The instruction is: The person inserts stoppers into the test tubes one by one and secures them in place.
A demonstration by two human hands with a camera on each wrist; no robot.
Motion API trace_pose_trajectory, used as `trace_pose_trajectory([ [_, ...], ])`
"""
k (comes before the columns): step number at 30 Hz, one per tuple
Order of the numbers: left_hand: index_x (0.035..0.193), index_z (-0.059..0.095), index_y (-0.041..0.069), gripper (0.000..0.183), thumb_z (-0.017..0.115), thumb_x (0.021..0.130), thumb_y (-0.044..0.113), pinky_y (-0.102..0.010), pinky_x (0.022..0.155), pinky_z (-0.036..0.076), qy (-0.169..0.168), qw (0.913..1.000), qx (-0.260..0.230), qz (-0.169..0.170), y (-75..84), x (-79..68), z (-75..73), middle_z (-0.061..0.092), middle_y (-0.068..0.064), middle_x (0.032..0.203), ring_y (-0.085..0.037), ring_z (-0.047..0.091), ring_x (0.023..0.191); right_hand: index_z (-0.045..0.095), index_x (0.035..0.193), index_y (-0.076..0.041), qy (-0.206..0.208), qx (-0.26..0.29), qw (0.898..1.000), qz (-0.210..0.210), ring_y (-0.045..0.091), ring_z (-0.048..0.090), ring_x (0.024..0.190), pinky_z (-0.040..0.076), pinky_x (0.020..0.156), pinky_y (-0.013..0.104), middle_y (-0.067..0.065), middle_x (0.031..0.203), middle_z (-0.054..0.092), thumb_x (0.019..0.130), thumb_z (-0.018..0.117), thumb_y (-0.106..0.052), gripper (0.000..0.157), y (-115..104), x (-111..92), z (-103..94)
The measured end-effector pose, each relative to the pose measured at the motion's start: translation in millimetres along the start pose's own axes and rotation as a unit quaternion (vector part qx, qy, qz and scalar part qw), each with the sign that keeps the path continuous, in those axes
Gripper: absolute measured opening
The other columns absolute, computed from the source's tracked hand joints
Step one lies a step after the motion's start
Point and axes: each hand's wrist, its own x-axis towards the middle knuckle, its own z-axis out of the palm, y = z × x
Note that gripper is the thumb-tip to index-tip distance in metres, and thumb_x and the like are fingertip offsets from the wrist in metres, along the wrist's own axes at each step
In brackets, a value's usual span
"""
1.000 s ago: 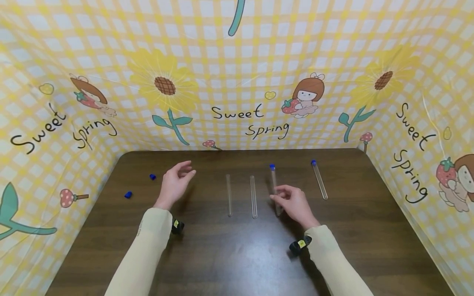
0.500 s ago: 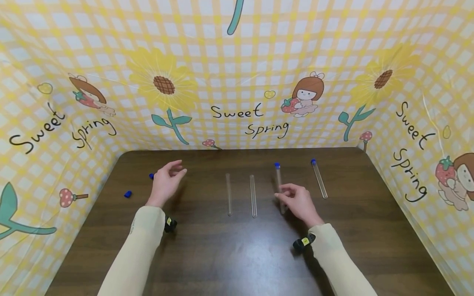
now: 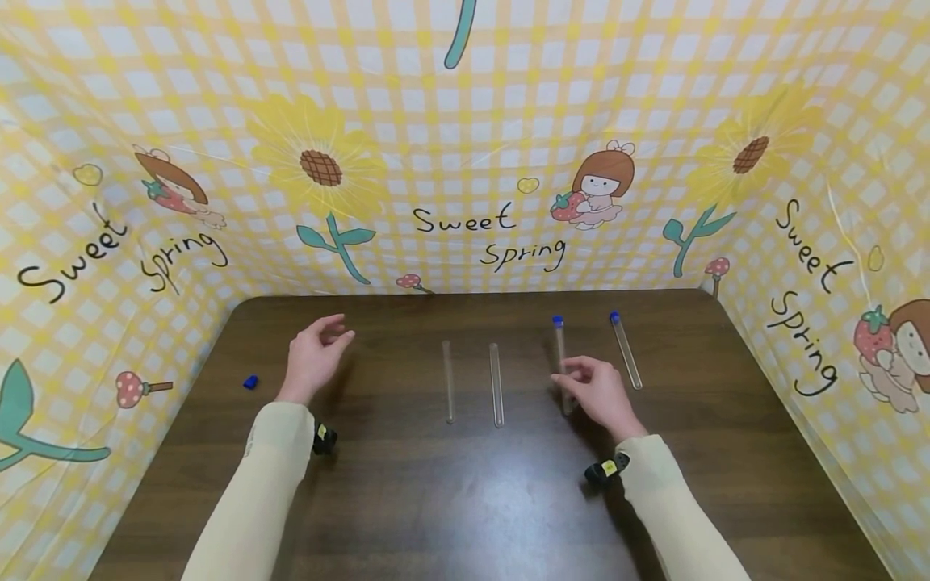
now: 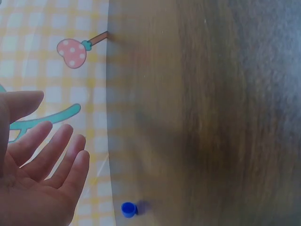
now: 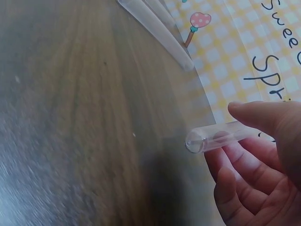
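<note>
My right hand pinches a clear test tube with a blue cap between thumb and fingers. In the right wrist view the rounded end of this tube sticks out past the fingers. Over the left side of the table, my left hand hovers with relaxed fingers and nothing in them. A small blue cap lies to its left. Two uncapped test tubes, a left one and a right one, lie side by side between the hands. Another blue-capped tube lies beyond the right hand.
The dark wooden table is enclosed at the back and sides by a yellow checked cloth printed with flowers and figures. A black wrist camera sits on the left wrist, another one on the right.
My right hand has carried the capped tube rightward, closer to the other capped one. My left hand has shifted left, and the farther blue cap is now hidden behind it in the head view.
</note>
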Motion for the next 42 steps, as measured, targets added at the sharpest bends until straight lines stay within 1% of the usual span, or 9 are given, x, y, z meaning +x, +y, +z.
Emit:
trace_pose_trajectory([
  [5,0.142,0.056,-0.001,0.047,0.062,0.103,0.025,-0.052,0.098,0.048,0.004,1.0000,0.007,-0.001,-3.1,2.4,-5.7,0.064,-0.022,0.129,-0.039,0.062,0.115,0.069,0.123,0.000,0.005,0.000,1.000,0.001,0.020,0.065,0.073,0.051,0.061,0.032,0.004,0.085,0.071,0.095,0.075,-0.022,0.037,5,1,-5.1],
  [15,0.142,0.056,-0.002,0.048,0.061,0.104,0.027,-0.054,0.096,0.048,0.002,0.9995,0.031,-0.005,-8.6,8.1,-16.0,0.063,-0.024,0.130,-0.041,0.061,0.116,0.067,0.125,0.001,0.011,-0.006,1.000,0.018,0.022,0.066,0.076,0.052,0.062,0.034,0.007,0.088,0.071,0.096,0.074,-0.021,0.037,12,5,-15.4],
  [21,0.140,0.056,-0.003,0.047,0.061,0.103,0.025,-0.053,0.097,0.047,0.007,0.9987,0.050,-0.008,-12.4,12.3,-20.9,0.064,-0.025,0.128,-0.041,0.062,0.113,0.067,0.125,0.002,0.013,-0.015,1.000,0.022,0.021,0.066,0.077,0.052,0.062,0.034,0.007,0.089,0.072,0.096,0.074,-0.021,0.037,15,7,-21.8],
  [25,0.138,0.057,-0.005,0.046,0.063,0.102,0.023,-0.054,0.097,0.045,0.008,0.9981,0.061,-0.001,-18.0,14.2,-23.7,0.065,-0.026,0.125,-0.041,0.062,0.111,0.067,0.123,0.002,0.015,-0.019,0.999,0.029,0.022,0.066,0.076,0.051,0.061,0.034,0.007,0.087,0.072,0.096,0.074,-0.022,0.037,15,9,-25.6],
  [29,0.138,0.056,-0.007,0.046,0.063,0.102,0.021,-0.055,0.096,0.045,0.000,0.9975,0.070,0.001,-25.4,15.6,-25.5,0.064,-0.028,0.123,-0.042,0.061,0.110,0.066,0.124,0.002,0.010,-0.025,0.999,0.041,0.022,0.064,0.075,0.049,0.060,0.034,0.007,0.087,0.071,0.096,0.073,-0.023,0.038,17,12,-28.0],
  [35,0.140,0.054,-0.008,0.048,0.062,0.102,0.021,-0.058,0.098,0.044,-0.016,0.9964,0.083,-0.013,-35.1,17.9,-28.9,0.061,-0.030,0.127,-0.045,0.058,0.115,0.065,0.126,0.004,0.004,-0.032,0.998,0.053,0.021,0.063,0.076,0.049,0.060,0.033,0.008,0.088,0.071,0.097,0.073,-0.023,0.040,19,15,-29.7],
  [42,0.140,0.053,-0.008,0.048,0.064,0.100,0.015,-0.059,0.098,0.044,-0.024,0.9949,0.096,-0.020,-40.3,20.3,-31.8,0.059,-0.031,0.129,-0.046,0.057,0.115,0.065,0.124,0.004,0.009,-0.035,0.998,0.060,0.021,0.064,0.075,0.049,0.060,0.033,0.008,0.087,0.071,0.096,0.073,-0.023,0.039,20,17,-31.3],
])
